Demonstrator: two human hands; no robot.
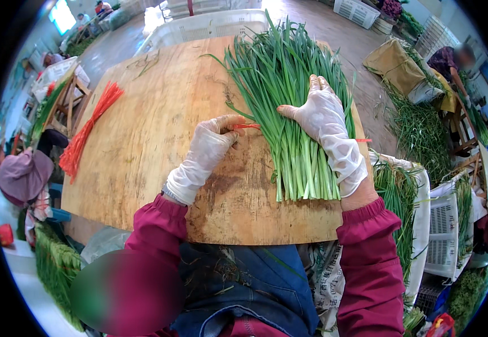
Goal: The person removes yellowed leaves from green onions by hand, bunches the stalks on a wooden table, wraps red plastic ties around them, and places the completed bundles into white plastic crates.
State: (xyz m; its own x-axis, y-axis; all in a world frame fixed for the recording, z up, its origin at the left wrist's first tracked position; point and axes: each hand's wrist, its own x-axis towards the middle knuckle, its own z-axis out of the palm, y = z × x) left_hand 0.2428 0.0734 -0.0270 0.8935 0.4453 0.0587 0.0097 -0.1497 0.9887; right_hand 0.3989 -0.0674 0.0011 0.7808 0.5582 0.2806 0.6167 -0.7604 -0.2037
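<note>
Though gathered on the surface point(160, 123) as 1 green bunch point(272, 95), apparently not yet tied: pinching 1 red strip point(247, 126) between left fingers point(231, 120), pressing on it with right fingers point(315, 84) spread, not clasped.

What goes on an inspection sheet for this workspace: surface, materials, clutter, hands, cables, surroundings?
Surface: wooden board, stained near the front.
Job's things: bunch of green stalks on the board, stem ends nearest; red strip showing on both sides; bundle of red strips at left.
Clutter: thin plant scraps, far left.
Left hand: gloved, pinching the red strip.
Right hand: gloved, open, on the bunch.
Cables: nothing seen.
Surroundings: white crate beyond the board; co-worker at right.
</note>
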